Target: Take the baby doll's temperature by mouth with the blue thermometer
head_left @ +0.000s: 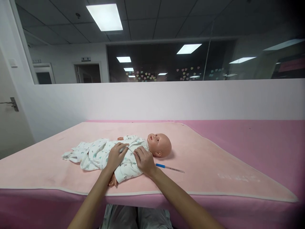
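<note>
A bald baby doll (163,144) lies on its back, its head to the right. It wears a white printed romper (96,152) whose legs stretch out flat to the left. Over the doll's chest, my left hand (116,156) has thumb and fingertips pinched together at a thin white tie (130,149) of the romper. Close by on the right, my right hand (145,160) is closed with its fingertips at the same strip. My fingers partly cover the tie. One doll hand (113,180) pokes out of the near sleeve, below my left wrist.
A slim clear stick with a blue cap (160,165) lies just right of my right hand. Under the doll spreads a peach mat (202,165) with a pale edge, on a pink padded surface (262,143). A white wall (166,100) with a window above stands behind.
</note>
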Available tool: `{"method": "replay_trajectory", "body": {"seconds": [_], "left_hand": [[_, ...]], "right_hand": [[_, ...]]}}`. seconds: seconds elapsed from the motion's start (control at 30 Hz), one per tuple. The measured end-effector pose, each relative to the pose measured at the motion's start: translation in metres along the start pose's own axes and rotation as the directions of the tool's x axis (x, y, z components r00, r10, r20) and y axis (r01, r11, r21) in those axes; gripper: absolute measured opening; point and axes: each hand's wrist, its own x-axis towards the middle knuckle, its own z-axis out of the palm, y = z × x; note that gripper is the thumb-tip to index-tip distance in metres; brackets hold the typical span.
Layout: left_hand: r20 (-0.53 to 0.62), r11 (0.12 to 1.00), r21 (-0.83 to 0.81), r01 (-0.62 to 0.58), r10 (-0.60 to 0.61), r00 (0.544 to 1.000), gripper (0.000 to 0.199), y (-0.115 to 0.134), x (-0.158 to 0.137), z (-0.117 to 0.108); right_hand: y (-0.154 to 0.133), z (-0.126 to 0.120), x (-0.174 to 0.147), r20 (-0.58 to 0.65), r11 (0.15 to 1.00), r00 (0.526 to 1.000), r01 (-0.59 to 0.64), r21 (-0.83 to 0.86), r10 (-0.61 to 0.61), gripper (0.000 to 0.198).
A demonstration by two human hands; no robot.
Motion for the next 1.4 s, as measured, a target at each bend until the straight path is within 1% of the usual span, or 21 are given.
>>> {"method": "replay_trajectory", "body": {"seconds": [0.07, 0.13, 0.2, 0.3, 0.4, 0.53, 0.63, 0.8, 0.9, 1.03, 1.13, 1.2, 1.27, 1.4], "left_hand": [[-0.005, 1.0, 0.013, -0.003, 0.003, 1.0, 0.026, -0.001, 0.0, 0.001], [-0.019, 1.0, 0.018, -0.008, 0.008, 1.0, 0.026, -0.001, 0.0, 0.001], [-0.04, 0.999, 0.036, -0.011, 0.012, 0.999, 0.026, 0.001, -0.001, 0.0], [-0.062, 0.995, 0.1, -0.011, 0.018, 0.998, 0.028, 0.002, -0.003, -0.004], [-0.064, 0.986, 0.168, -0.018, 0.029, 0.998, 0.028, -0.002, -0.007, -0.014], [-0.085, 0.975, 0.224, 0.004, 0.015, 0.996, 0.028, -0.016, -0.014, -0.029], [-0.088, 0.984, 0.175, 0.023, -0.008, 0.996, 0.025, -0.025, -0.018, -0.037], [-0.061, 0.995, 0.1, 0.005, 0.001, 0.998, 0.017, -0.031, -0.02, -0.039], [-0.051, 0.998, 0.069, -0.014, 0.017, 0.999, 0.019, -0.031, -0.02, -0.04], [-0.073, 0.997, 0.067, 0.022, -0.017, 0.997, 0.019, -0.027, -0.021, -0.041], [-0.081, 0.992, 0.092, 0.085, -0.078, 0.994, 0.017, -0.024, -0.021, -0.041], [-0.082, 0.987, 0.128, 0.102, -0.092, 0.992, 0.016, -0.023, -0.021, -0.04], [-0.074, 0.98, 0.18, 0.08, -0.067, 0.995, 0.015, -0.024, -0.021, -0.038], [-0.037, 0.953, 0.303, -0.007, 0.019, 0.999, 0.017, -0.023, -0.02, -0.037]], "right_hand": [[-0.001, -0.001, 0.0, 0.0, 1.0, 1.0, 0.001, 0.012, -0.001, 0.015], [-0.001, -0.002, 0.001, -0.007, 0.998, 0.999, -0.04, 0.046, 0.041, 0.015], [-0.001, -0.002, 0.002, -0.029, 0.986, 0.991, -0.128, 0.103, 0.132, 0.015], [0.001, 0.0, 0.003, -0.071, 0.943, 0.953, -0.277, 0.185, 0.294, 0.017], [0.002, 0.002, 0.004, -0.079, 0.913, 0.924, -0.353, 0.203, 0.375, 0.018], [0.003, 0.003, 0.005, -0.079, 0.91, 0.919, -0.365, 0.195, 0.386, 0.018], [0.003, 0.004, 0.005, -0.079, 0.914, 0.922, -0.361, 0.183, 0.38, 0.018], [0.004, 0.003, 0.005, -0.077, 0.913, 0.92, -0.367, 0.176, 0.384, 0.017], [0.004, 0.003, 0.005, -0.058, 0.911, 0.92, -0.372, 0.178, 0.388, 0.017], [0.003, 0.003, 0.006, -0.038, 0.908, 0.918, -0.382, 0.17, 0.394, 0.019], [0.003, 0.002, 0.006, -0.026, 0.907, 0.917, -0.388, 0.163, 0.397, 0.018], [0.002, 0.002, 0.007, -0.017, 0.906, 0.917, -0.392, 0.158, 0.399, 0.018], [0.002, 0.002, 0.007, -0.012, 0.906, 0.916, -0.394, 0.155, 0.401, 0.018], [0.002, 0.001, 0.007, -0.019, 0.908, 0.92, -0.384, 0.166, 0.393, 0.018]]}}
